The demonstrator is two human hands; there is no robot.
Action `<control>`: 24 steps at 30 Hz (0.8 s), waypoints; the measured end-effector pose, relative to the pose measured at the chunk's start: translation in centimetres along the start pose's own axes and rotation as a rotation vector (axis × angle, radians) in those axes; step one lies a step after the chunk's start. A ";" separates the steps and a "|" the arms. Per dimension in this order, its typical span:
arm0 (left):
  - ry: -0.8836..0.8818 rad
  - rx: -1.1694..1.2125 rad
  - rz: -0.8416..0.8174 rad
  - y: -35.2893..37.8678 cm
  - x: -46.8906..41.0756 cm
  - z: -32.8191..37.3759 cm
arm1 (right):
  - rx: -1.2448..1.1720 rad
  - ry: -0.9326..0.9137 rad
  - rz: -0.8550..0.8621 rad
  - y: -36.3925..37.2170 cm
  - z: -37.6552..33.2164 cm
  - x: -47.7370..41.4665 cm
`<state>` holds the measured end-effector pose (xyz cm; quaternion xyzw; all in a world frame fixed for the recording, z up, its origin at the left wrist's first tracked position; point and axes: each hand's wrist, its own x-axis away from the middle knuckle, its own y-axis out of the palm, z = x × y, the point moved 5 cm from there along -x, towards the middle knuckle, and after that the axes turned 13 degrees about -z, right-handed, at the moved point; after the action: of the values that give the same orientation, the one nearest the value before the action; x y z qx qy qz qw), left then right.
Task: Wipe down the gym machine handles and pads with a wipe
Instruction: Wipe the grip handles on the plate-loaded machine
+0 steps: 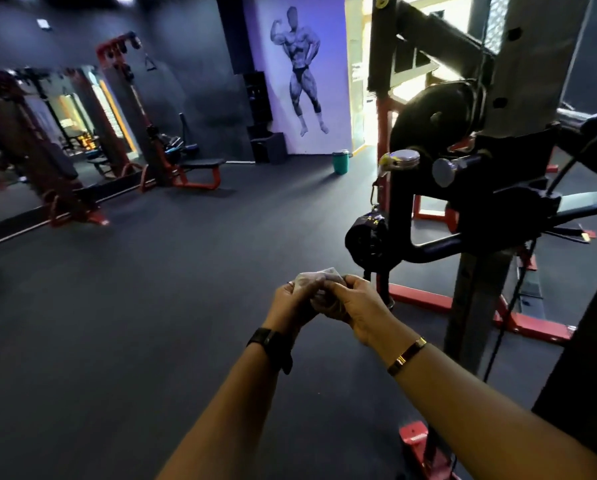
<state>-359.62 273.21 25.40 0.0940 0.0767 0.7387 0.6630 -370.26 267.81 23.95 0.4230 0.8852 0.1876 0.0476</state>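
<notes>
A small crumpled pale wipe point(316, 276) sits between both hands, held out over the dark floor. My left hand point(295, 301) grips its left side, with a black watch on that wrist. My right hand point(354, 306) pinches its right side with fingers curled, a gold bracelet on the wrist. Just right of the hands stands a black and red gym machine point(477, 188) with a curved black handle bar point(428, 249), chrome pegs point(406, 157) and a dark pad point(581, 206).
Weight plates point(432, 119) hang on the machine's pegs, and its red base frame point(518, 322) lies on the floor at right. Cable machines point(141, 109) and a bench point(200, 166) stand by a mirror at far left. A green bin point(341, 162) sits near the lit doorway.
</notes>
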 end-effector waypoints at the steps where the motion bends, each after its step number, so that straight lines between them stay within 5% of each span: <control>1: -0.008 -0.003 0.036 -0.9 0.1 -0.2 | -0.001 0.016 -0.012 0.3 0.4 -0.6; 13: -0.001 0.194 0.339 -11.0 -1.6 0.1 | -0.070 0.110 0.027 4.3 2.7 -8.1; 24: -0.135 0.192 0.261 -22.9 -5.2 2.6 | 0.110 0.075 -0.012 11.8 3.5 -17.3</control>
<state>-336.34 270.54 22.32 0.2157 0.0893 0.7997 0.5532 -349.79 262.34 23.82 0.4123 0.8978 0.1543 -0.0078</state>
